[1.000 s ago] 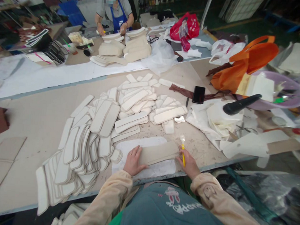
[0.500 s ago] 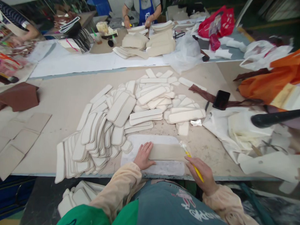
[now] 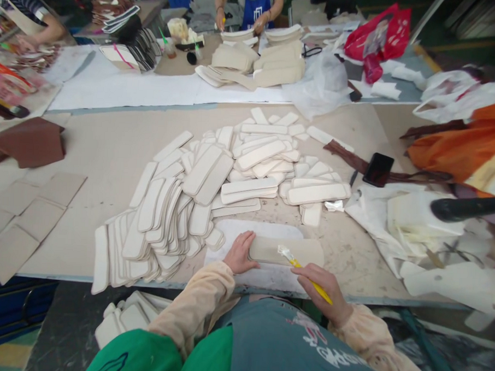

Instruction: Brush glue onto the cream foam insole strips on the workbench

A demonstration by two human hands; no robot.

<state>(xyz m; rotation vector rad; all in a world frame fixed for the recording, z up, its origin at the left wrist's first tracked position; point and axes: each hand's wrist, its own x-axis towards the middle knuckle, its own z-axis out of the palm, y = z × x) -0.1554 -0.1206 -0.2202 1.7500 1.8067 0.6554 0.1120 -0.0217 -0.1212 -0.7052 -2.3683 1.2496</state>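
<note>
A beige oblong pad piece (image 3: 289, 251) lies on a white sheet (image 3: 249, 232) at the near edge of the table. My left hand (image 3: 239, 253) rests flat on the piece's left end, fingers stretched out. My right hand (image 3: 324, 290) is closed round a yellow-handled brush (image 3: 305, 269), and the white bristle tip touches the middle of the piece. Just beyond, a big heap of white oblong pads (image 3: 214, 189) spreads over the table.
A black phone (image 3: 378, 169), white cloths (image 3: 410, 220), a black handle (image 3: 468, 208) and an orange bag (image 3: 466, 146) lie to the right. Brown boards (image 3: 28, 143) and beige cards (image 3: 28, 219) lie to the left. People work at the far table (image 3: 153, 88) behind stacks of beige pads (image 3: 261, 63).
The brush tip has moved from the piece's right end leftward onto its middle. My left hand stays on the left end. The view has shifted to the left.
</note>
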